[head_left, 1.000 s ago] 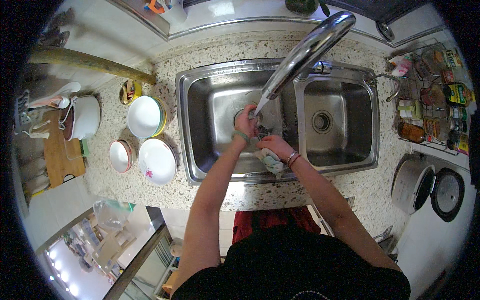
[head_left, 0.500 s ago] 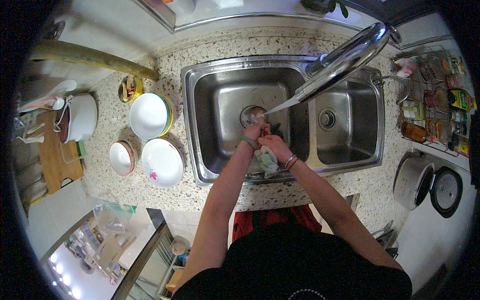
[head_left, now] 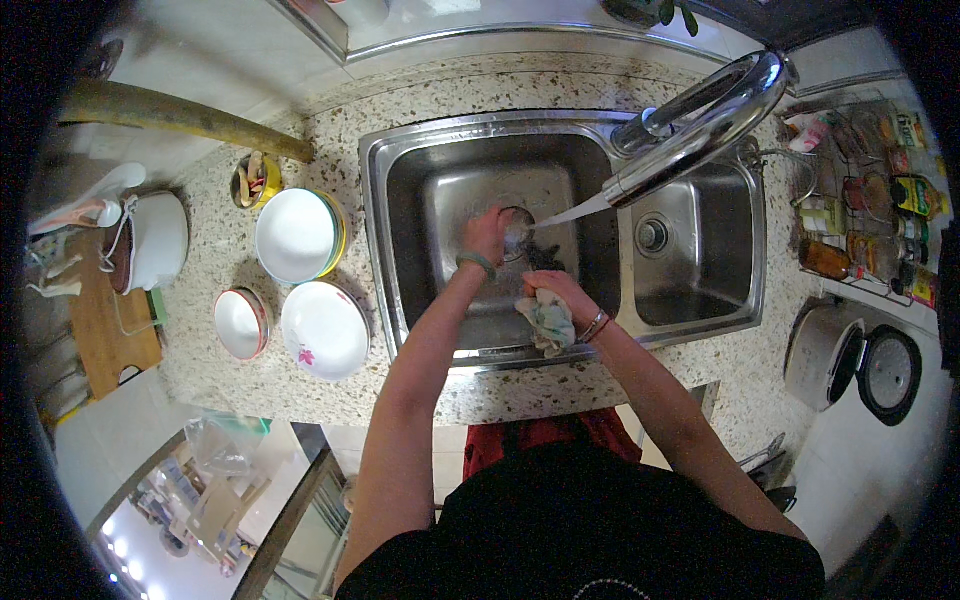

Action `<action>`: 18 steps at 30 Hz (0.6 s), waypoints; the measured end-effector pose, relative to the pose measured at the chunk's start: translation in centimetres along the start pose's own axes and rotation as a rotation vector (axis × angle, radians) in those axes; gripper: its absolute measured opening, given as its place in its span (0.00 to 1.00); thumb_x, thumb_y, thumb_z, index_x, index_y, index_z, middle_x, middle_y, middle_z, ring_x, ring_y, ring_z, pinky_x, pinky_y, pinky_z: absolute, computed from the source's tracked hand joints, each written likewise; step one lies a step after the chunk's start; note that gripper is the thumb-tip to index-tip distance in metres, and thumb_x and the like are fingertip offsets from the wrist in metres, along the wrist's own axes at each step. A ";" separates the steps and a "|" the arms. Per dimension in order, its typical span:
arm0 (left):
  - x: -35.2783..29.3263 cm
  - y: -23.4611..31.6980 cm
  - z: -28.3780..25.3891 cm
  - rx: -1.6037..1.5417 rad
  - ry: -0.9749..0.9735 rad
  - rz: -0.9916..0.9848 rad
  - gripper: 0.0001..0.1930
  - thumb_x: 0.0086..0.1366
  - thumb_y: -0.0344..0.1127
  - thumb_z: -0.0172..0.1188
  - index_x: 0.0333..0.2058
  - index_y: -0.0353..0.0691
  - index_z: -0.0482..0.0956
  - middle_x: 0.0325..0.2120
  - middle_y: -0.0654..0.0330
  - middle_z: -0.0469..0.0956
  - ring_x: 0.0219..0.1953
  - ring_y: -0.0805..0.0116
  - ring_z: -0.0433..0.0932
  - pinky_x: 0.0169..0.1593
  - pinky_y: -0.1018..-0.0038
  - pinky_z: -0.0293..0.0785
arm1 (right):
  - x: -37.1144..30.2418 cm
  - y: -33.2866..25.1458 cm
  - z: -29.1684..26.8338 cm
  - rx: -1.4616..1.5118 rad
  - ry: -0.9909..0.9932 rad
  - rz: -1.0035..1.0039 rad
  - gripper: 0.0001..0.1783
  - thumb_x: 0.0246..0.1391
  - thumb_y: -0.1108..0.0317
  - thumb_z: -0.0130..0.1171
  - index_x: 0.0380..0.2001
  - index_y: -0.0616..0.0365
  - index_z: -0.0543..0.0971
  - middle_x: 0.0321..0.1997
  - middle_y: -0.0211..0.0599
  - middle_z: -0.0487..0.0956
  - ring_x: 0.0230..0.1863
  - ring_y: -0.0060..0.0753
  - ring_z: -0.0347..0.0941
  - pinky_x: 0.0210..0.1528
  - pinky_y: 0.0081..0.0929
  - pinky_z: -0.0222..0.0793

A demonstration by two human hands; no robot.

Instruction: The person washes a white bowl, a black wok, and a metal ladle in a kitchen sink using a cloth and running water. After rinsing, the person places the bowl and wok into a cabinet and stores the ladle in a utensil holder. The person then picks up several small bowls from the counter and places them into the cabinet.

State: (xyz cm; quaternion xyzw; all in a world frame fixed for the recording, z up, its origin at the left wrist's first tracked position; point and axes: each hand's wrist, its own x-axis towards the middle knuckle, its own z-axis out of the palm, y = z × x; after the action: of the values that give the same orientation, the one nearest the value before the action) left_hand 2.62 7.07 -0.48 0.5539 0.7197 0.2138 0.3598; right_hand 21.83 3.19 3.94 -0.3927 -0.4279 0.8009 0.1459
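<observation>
Rinse step in hand at the sink (head_left: 410, 180), by my read; tap (head_left: 675, 158) is running, its water (head_left: 568, 213) landing at the drain (head_left: 518, 218) in the larger, left-hand basin; left hand (head_left: 486, 237) is down beside that drain, at the edge of the splash; can't tell from here whether its fingers grip anything or just work loose; right hand (head_left: 556, 290) is closed on a crumpled pale cloth (head_left: 547, 322), which hangs out of the fist toward the near edge of the basin; hands are apart, right one nearer the person; some dark stuff (head_left: 544, 254) sits just beyond the right hand, near the drain; too blurred to say what it is, or whether the fingers touch it; stacked bowls (head_left: 295, 237), a small bowl (head_left: 240, 323) and a shallow dish (head_left: 325, 330) stand on the counter (head_left: 275, 395) left of the sink, well apart from both hands; next move, I'd judge, calls for the left fingers to stay under the flow while the right keeps its grip on the cloth, clear of the drain mouth.
</observation>
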 end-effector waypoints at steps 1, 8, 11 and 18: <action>-0.6 1.7 -0.3 -0.280 -0.118 -0.173 0.18 0.62 0.49 0.50 0.38 0.39 0.73 0.19 0.52 0.76 0.24 0.56 0.78 0.26 0.62 0.73 | -0.3 -0.7 0.1 0.131 0.034 0.092 0.13 0.53 0.58 0.54 0.29 0.58 0.76 0.23 0.28 0.74 0.24 0.24 0.69 0.29 0.22 0.64; -3.0 0.3 5.3 -1.157 -0.346 -0.769 0.19 0.56 0.45 0.60 0.38 0.33 0.74 0.21 0.52 0.76 0.25 0.63 0.78 0.28 0.68 0.73 | -1.0 -3.2 2.3 0.349 0.035 0.267 0.16 0.56 0.57 0.51 0.19 0.52 0.71 0.19 0.21 0.68 0.19 0.14 0.62 0.21 0.17 0.58; -2.0 -0.9 4.9 -0.313 0.292 0.090 0.16 0.53 0.42 0.62 0.38 0.39 0.75 0.26 0.53 0.78 0.29 0.57 0.78 0.34 0.65 0.73 | -1.3 -2.1 1.7 0.296 0.033 0.298 0.16 0.56 0.57 0.52 0.19 0.53 0.71 0.19 0.21 0.67 0.19 0.15 0.61 0.23 0.18 0.59; 0.2 -0.2 -0.6 0.091 -0.081 0.349 0.14 0.56 0.44 0.57 0.41 0.49 0.76 0.32 0.58 0.79 0.33 0.53 0.77 0.38 0.64 0.72 | -1.3 -1.4 0.6 0.185 -0.050 0.173 0.18 0.56 0.56 0.51 0.18 0.54 0.72 0.21 0.22 0.70 0.22 0.16 0.63 0.26 0.18 0.60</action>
State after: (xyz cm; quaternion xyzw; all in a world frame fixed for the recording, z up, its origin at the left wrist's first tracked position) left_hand 2.04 7.21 -0.32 0.6942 0.6067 0.2177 0.3204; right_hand 22.02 2.91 5.87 -0.3929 -0.3202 0.8561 0.1013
